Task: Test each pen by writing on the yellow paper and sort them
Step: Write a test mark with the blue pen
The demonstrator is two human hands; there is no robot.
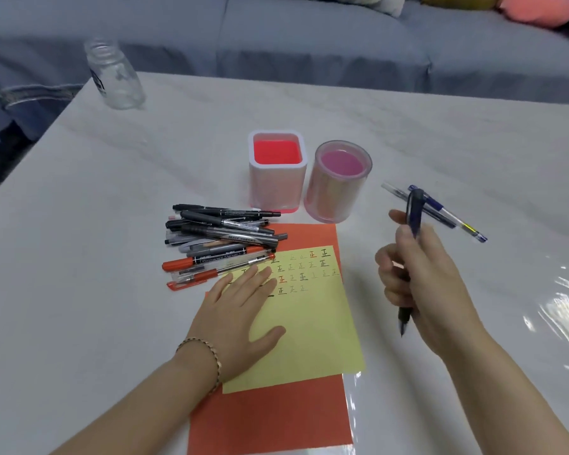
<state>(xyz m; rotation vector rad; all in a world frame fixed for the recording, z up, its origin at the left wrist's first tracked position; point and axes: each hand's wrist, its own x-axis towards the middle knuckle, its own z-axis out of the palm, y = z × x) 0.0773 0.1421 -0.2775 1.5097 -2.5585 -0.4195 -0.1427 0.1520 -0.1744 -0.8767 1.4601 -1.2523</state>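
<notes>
Two pink holders [277, 185] [335, 195]; right fingers [388, 257] round blue pen [414, 213], left fingers [243, 277] flat on yellow paper [309, 323].

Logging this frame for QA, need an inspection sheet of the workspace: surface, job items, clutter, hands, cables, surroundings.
Surface: white table, glossy; orange sheet lies under the yellow paper.
Job's things: yellow paper bears rows of test marks; pen pile at its upper left; two pens lie apart at right; square holder and round holder behind, no pens seen inside.
Clutter: clear bottle at the far left corner.
Hands: left hand flat on the yellow paper; right hand grips a dark blue pen, tip down, off the paper.
Cables: nothing seen.
Surroundings: grey sofa behind the table.
</notes>
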